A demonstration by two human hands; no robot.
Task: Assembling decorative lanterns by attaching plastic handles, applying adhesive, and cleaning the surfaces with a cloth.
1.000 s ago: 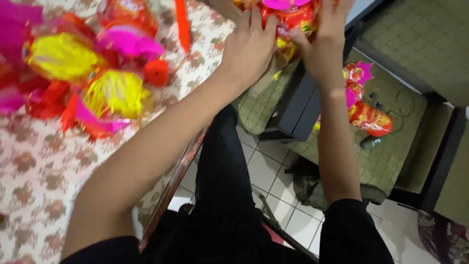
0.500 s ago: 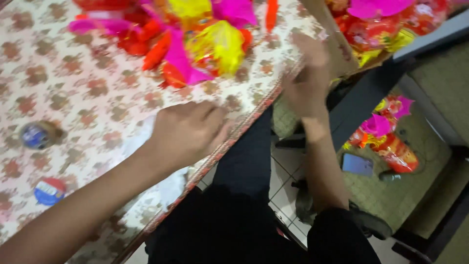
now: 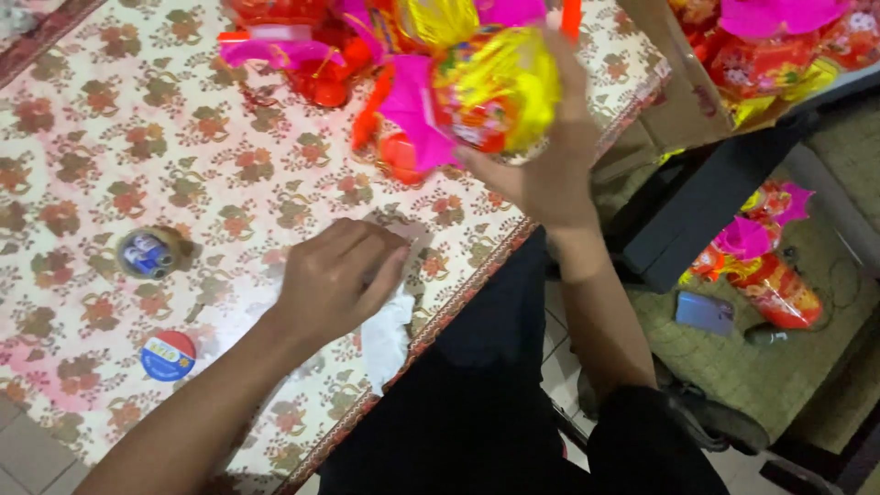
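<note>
My right hand [image 3: 550, 174] is raised over the table's right edge and grips a round lantern [image 3: 495, 87] of yellow and red shiny foil with a pink paper frill. My left hand [image 3: 335, 280] lies flat on the flowered tablecloth [image 3: 110, 137], fingers resting on a white cloth or tissue [image 3: 385, 339] that hangs partly over the table edge. A heap of more red, pink and yellow paper lanterns [image 3: 312, 55] lies on the table just beyond the held one.
A small roll [image 3: 147, 252] and a round blue-and-red lid [image 3: 169, 356] sit on the table to the left. A cardboard box [image 3: 697, 101] of lanterns stands at upper right. On the green mat below lie two more lanterns [image 3: 761, 266] and a phone [image 3: 704, 313].
My right hand left the box and now holds a yellow lantern up over the table edge. My left hand came down from the box onto the white cloth near the front edge.
</note>
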